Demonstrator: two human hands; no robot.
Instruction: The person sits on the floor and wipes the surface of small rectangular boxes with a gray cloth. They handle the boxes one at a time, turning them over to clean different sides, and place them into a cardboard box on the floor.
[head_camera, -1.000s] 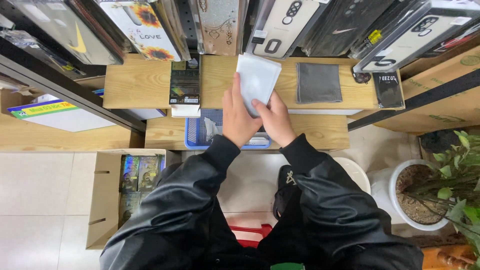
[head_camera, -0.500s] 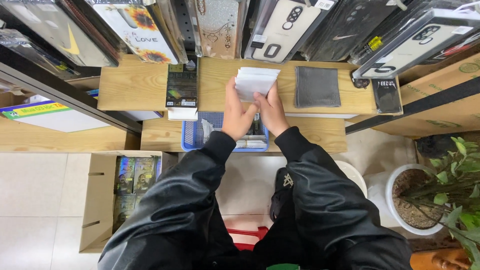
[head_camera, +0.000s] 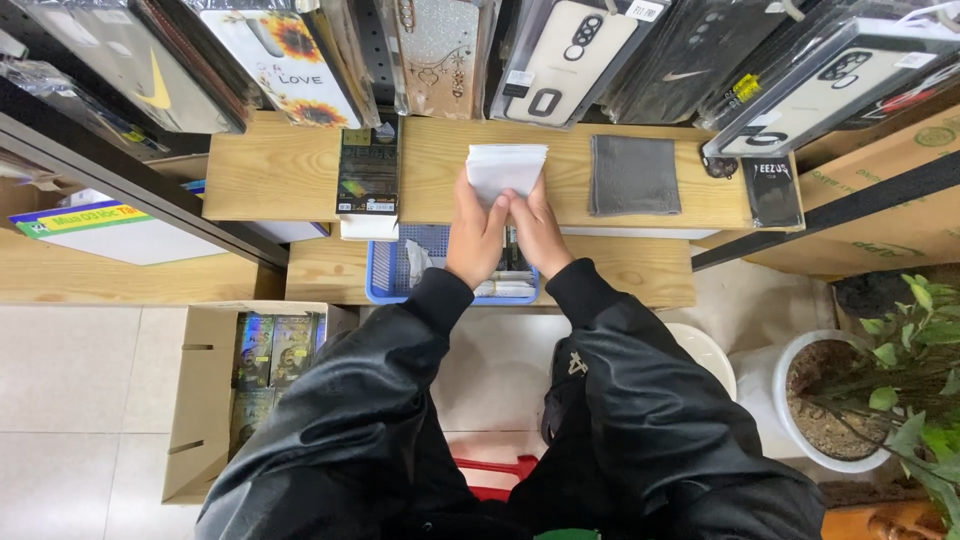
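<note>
Both hands (head_camera: 505, 225) pinching white packet (head_camera: 507, 167), blue basket (head_camera: 390, 275) below

Shelf (head_camera: 300, 170) in front of me is pale, matt grainy wood. The white packet (head_camera: 506, 168) I'm holding looks like smooth paper, grey cloth (head_camera: 633, 175) is soft and matt, basket (head_camera: 385, 280) is blue plastic mesh.

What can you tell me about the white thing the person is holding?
The white packet is flat, roughly rectangular and looks like thin paper or plastic. It rests over the wooden shelf. Both hands pinch its lower edge: the left hand and the right hand. A grey cloth lies beside it, apart.
</note>
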